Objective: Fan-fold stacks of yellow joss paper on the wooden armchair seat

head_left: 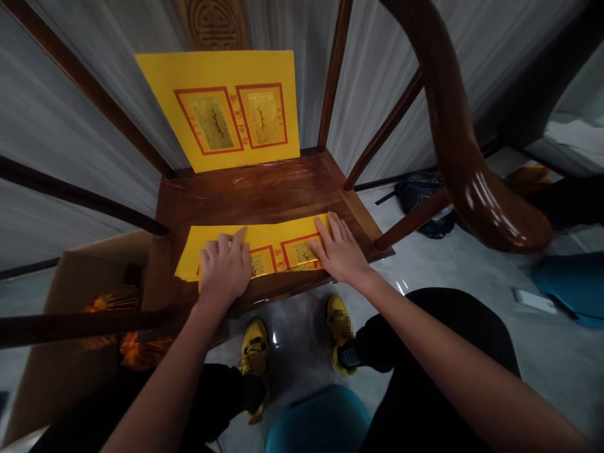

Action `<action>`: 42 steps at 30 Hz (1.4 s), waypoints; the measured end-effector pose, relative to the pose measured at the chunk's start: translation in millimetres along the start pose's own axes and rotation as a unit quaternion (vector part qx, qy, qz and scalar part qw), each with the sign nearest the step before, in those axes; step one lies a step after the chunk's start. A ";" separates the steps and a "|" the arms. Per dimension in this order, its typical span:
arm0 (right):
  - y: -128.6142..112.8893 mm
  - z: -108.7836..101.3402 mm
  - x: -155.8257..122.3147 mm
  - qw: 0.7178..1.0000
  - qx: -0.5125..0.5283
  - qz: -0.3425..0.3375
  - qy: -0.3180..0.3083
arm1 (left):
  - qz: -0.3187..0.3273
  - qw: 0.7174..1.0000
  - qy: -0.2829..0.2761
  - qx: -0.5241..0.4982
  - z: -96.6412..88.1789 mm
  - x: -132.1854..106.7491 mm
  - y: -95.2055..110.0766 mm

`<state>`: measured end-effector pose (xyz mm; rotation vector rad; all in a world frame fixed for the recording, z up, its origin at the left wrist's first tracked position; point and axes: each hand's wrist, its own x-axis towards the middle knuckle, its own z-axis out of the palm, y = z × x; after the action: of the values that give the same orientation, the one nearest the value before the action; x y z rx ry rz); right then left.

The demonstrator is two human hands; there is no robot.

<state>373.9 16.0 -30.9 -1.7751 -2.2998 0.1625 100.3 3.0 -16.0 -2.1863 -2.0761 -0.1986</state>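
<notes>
A yellow paper sheet [268, 242] with red-framed gold panels lies folded along the front of a dark wooden chair seat [264, 192]. My left hand [225, 267] rests flat on its left half, fingers stretched out. My right hand [338, 248] presses flat on its right end, fingers spread. A stack of the same yellow sheets [226, 107] leans upright against the chair's back.
A cardboard box [70, 327] holding orange-gold folded paper stands at the left of the chair. The chair's curved arm [462, 145] arches over the right. A dark bag [422, 198], a phone [535, 301] and a teal stool [573, 286] lie on the floor at right.
</notes>
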 end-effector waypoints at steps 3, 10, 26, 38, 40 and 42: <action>2.8 -0.1 1.4 1.000 0.007 0.007 -0.014 | -0.018 0.999 -0.002 0.031 -1.8 -4.3 -26.2; -40.4 -0.9 23.3 0.998 -0.027 0.046 0.046 | -0.027 0.998 0.020 0.052 0.6 -6.4 -30.0; -90.4 21.8 45.2 0.990 0.042 -0.134 0.029 | -0.036 0.999 0.022 0.023 0.8 -5.7 -32.9; 21.5 -0.9 29.8 0.997 -0.012 -0.081 0.012 | -0.040 0.999 0.012 -0.007 0.0 -5.4 -32.0; 21.0 -1.2 30.1 0.997 -0.009 -0.078 0.010 | -0.040 0.999 0.007 -0.016 -4.0 -5.9 -30.9; 19.1 -1.7 32.2 0.997 -0.003 -0.073 0.007 | -0.026 0.999 -0.002 -0.027 -9.0 -9.1 -28.8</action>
<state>384.6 51.9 -30.0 -1.5982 -2.4104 0.1177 71.0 -6.0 -8.9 -2.1649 -2.1570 -0.2584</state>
